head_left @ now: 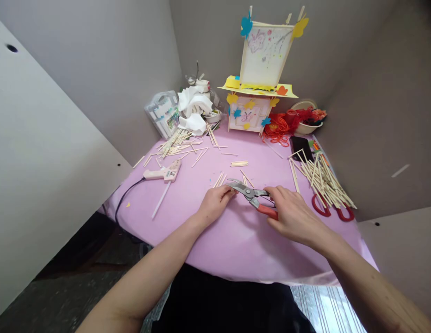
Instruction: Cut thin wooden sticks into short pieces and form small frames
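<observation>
My right hand (292, 210) grips the red handles of a pair of pruning shears (249, 193). Their metal jaws point left and lie over the fingertips of my left hand (217, 202). That left hand is closed in a pinch on what looks like a short wooden stick, mostly covered by the fingers and blades. Just behind it lie a few cut wooden sticks (220, 179). More short sticks (247, 178) rest behind the shears, and a small neat bundle of sticks (239, 163) lies farther back.
A pink glue gun (165, 172) with its cord lies left, near scattered sticks (180, 143). At the back stands a decorated stick-and-paper model (252, 113). Right are red yarn (279, 129), a phone (301, 148), a stick pile (326, 180) and red-handled scissors (320, 206). Walls enclose the table.
</observation>
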The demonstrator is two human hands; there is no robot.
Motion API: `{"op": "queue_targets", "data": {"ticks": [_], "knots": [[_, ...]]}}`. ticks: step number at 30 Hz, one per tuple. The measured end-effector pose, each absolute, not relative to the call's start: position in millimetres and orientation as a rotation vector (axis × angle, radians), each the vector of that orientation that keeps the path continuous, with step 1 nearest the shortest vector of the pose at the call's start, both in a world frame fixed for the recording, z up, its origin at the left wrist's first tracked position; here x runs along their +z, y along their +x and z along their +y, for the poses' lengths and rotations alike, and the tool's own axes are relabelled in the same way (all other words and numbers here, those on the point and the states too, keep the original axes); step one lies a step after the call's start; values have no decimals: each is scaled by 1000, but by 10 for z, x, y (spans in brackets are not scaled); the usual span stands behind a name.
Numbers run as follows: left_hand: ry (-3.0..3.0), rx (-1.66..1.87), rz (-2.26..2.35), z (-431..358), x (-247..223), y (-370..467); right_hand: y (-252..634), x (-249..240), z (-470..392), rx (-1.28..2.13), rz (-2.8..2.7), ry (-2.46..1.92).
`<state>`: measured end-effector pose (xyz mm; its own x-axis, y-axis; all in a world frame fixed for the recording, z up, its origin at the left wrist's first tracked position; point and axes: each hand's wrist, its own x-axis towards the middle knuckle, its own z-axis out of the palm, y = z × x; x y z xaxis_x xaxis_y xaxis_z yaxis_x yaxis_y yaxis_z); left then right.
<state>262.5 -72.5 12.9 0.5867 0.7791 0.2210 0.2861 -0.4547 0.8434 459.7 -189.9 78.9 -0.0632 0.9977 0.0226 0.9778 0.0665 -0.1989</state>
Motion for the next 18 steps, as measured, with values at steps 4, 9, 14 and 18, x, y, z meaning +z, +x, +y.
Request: {"op": "queue_targets", "data": {"ticks": [4,9,14,18], "knots": [[2008,780,797,-711,160,2606,4574,822,-1923,154,-2209,-2039],[2009,804,763,-708,166,2600,4558,811,-1924,107,-2200,-2063],[2014,774,782,-701,156,2601,4552,815,-1905,141,-2205,-2072],[2013,776,768,-700,171,2600,4548,833,-1905,197,-2210,-2067]]}}
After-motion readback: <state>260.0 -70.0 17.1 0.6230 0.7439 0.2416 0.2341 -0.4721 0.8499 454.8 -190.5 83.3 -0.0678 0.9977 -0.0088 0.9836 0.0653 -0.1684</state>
